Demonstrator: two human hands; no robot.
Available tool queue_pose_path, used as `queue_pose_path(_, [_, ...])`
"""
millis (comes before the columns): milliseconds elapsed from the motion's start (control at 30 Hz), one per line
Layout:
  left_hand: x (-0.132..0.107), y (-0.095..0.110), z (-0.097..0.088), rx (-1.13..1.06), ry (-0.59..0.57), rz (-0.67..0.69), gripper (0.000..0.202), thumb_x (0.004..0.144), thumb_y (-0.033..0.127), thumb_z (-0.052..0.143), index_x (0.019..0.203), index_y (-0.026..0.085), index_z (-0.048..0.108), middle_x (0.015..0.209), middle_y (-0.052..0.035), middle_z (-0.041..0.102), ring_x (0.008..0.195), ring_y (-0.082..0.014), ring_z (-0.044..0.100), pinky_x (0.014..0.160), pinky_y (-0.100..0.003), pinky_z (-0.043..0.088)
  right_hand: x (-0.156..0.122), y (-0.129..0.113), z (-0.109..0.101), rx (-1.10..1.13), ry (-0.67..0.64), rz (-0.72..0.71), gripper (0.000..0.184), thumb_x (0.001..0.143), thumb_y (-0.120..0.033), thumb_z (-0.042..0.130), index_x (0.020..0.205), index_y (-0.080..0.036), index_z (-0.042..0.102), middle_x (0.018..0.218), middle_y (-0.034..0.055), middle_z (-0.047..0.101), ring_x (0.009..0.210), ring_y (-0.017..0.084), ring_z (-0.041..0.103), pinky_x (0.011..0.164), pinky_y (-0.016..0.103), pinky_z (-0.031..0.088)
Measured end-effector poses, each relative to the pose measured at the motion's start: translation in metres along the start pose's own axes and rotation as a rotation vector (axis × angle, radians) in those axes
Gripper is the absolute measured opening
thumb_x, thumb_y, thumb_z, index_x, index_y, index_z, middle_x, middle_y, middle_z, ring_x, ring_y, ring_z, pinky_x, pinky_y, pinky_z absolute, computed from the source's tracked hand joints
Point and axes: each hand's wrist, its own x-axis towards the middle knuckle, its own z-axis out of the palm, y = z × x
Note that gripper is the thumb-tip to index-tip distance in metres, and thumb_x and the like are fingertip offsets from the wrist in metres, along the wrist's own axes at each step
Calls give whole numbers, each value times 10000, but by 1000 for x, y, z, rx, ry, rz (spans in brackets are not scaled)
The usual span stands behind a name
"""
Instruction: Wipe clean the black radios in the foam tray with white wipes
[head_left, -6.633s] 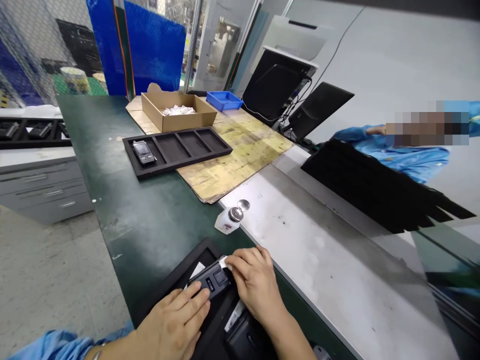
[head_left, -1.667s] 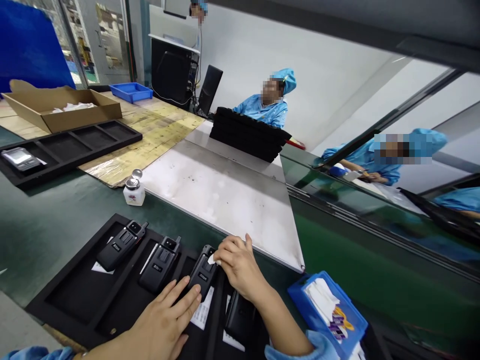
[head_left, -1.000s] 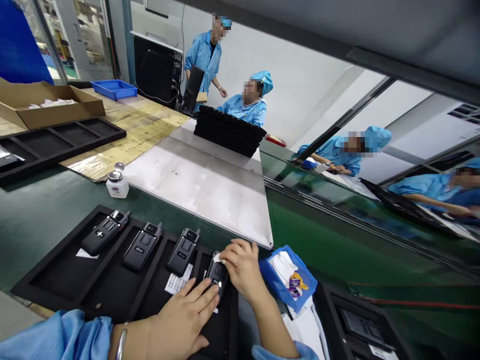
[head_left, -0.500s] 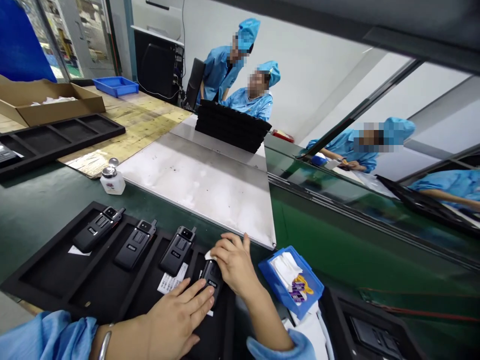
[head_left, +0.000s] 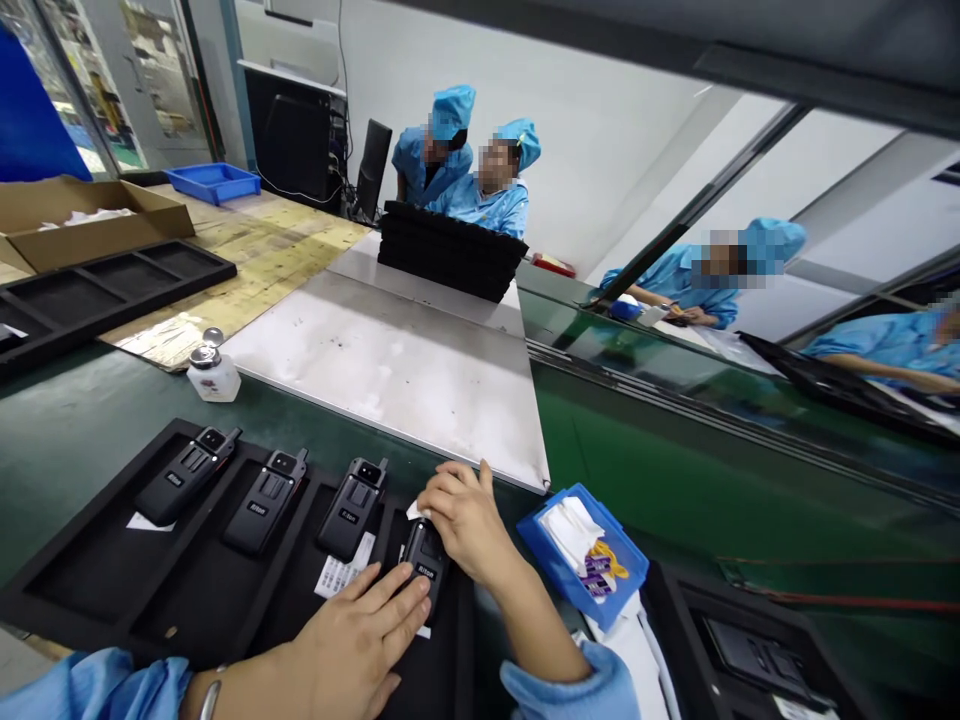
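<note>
A black foam tray (head_left: 139, 610) with compartments lies before me, and a black handheld radio marked Riton (head_left: 426, 556) rests in its rightmost compartment. My left hand (head_left: 349, 635) lies flat with fingers outstretched, fingertips touching the radio's lower end. At the radio's top, my right hand (head_left: 466, 522) pinches a white wipe (head_left: 414, 510) against it; the fingers cover much of that end. Three similar radios, a left one (head_left: 180, 480), a middle one (head_left: 262, 508) and a nearer one (head_left: 351, 512), occupy the other compartments. A white barcode label (head_left: 343, 570) sits under the nearer one.
A blue bin (head_left: 630, 572) holds white wipes and purple-and-yellow items. Another foam tray with a radio (head_left: 750, 650) is at right. A white pump bottle (head_left: 215, 378) stands beyond my tray, near a white board (head_left: 397, 370). Co-workers in blue (head_left: 487, 205) sit behind stacked black trays (head_left: 450, 255).
The view has shifted slightly. Both hands stay on the same radio, the right one still pinching the wipe at its top. A co-worker at the back has bent lower.
</note>
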Motion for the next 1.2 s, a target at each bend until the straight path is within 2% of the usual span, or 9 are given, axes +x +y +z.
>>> queue_pose_path(67, [-2, -3, 4, 11, 44, 30, 729, 842, 232, 583, 1516, 161, 314, 1598, -64, 278, 1453, -286, 312, 1174, -432, 260, -8, 6, -4, -12, 3, 29, 219, 891, -123, 545, 898, -295, 680, 960, -15, 668, 1150, 243, 477, 1094, 639, 76])
queue_pose_path(200, [-6, -5, 4, 25, 122, 54, 644, 954, 348, 479, 1534, 163, 270, 1613, -51, 259, 1465, -264, 279, 1185, -423, 227, -52, 23, -12, -94, 62, 87, 233, 911, -151, 503, 893, -302, 680, 919, -11, 670, 1109, 263, 503, 1056, 656, 95])
queue_pose_path(300, [-10, -2, -1, 64, 169, 63, 562, 979, 349, 437, 1497, 148, 356, 1582, -57, 343, 1438, -273, 332, 1167, -426, 259, -84, 18, -6, -99, 268, 117, 169, 937, -233, 509, 912, -275, 671, 913, 13, 666, 1030, 257, 542, 1031, 603, 185])
queue_pose_path(400, [-16, 1, -1, 128, 208, 135, 470, 989, 260, 405, 1436, 124, 451, 1514, -74, 457, 1398, -255, 398, 1139, -399, 305, -101, -7, 12, -92, 437, 139, 153, 954, -315, 526, 959, -261, 669, 938, 28, 667, 985, 239, 558, 1017, 527, 246])
queue_pose_path(533, [-21, 5, 7, 159, 260, 153, 448, 997, 258, 392, 1405, 101, 485, 1470, -83, 513, 1368, -251, 434, 1122, -397, 330, -90, -40, 38, -138, 395, 136, 192, 968, -278, 491, 965, -265, 682, 909, 15, 683, 982, 239, 544, 1057, 564, 154])
queue_pose_path(667, [-21, 4, 12, 159, 285, 146, 444, 995, 271, 393, 1383, 88, 508, 1440, -94, 543, 1340, -259, 466, 1101, -404, 348, -77, -50, 52, -164, 338, 175, 200, 949, -236, 488, 925, -255, 685, 911, 12, 685, 995, 247, 520, 1066, 625, 74])
queue_pose_path(967, [-21, 1, 19, 55, 285, 134, 483, 967, 273, 435, 1408, 82, 485, 1447, -126, 531, 1360, -260, 447, 1120, -402, 327, -76, -54, 50, -176, 300, 182, 190, 927, -204, 506, 912, -276, 681, 917, -10, 691, 1061, 260, 503, 1064, 643, 69])
queue_pose_path(1100, [-20, 0, 21, 25, 289, 147, 483, 967, 275, 434, 1407, 81, 484, 1454, -124, 524, 1374, -256, 430, 1121, -401, 327, -77, -60, 52, -194, 357, 211, 194, 937, -217, 494, 904, -260, 681, 910, -4, 693, 1025, 249, 511, 1061, 634, 90])
queue_pose_path(1200, [-20, 0, 20, 14, 278, 150, 475, 969, 276, 431, 1389, 64, 500, 1425, -147, 546, 1370, -260, 435, 1127, -399, 316, -72, -66, 54, -188, 337, 218, 199, 933, -212, 495, 902, -259, 685, 914, -3, 694, 1035, 250, 512, 1059, 645, 81])
